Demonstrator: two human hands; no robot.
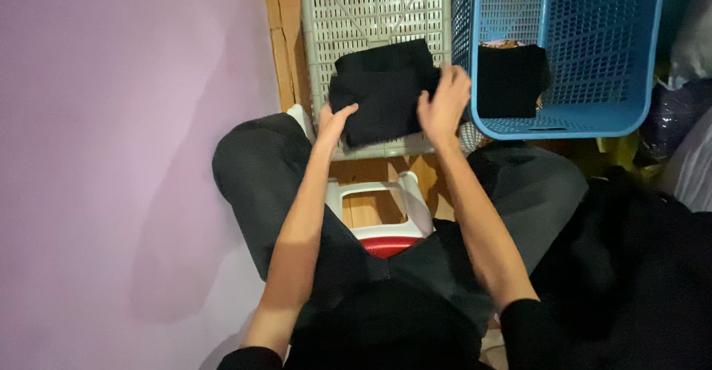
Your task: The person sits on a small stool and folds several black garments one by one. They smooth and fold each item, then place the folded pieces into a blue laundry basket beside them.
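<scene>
While I watch from the head camera, my left hand [335,123] and right hand [443,103] both grip a folded black garment [382,88], one at each side edge, fingers curled over the cloth and thumbs underneath as far as I can tell. The garment lies on the pale grey perforated crate [371,14], over its near rim. Just right of that crate stands a blue plastic basket [586,51] with a latticed wall; inside it, against the wall nearest the crate, sits another folded black cloth [510,79], with a scrap of patterned fabric [503,44] peeking above it. Below the crate, between my knees, I see a white plastic stool [386,196] with a red part [386,245] under its frame. Left of the crate runs a strip of wood [280,36], then a plain lilac wall [111,155]. Well right of the crate, beyond the basket, dark clothes [638,259] lie heaped. I see no labels or signs anywhere
</scene>
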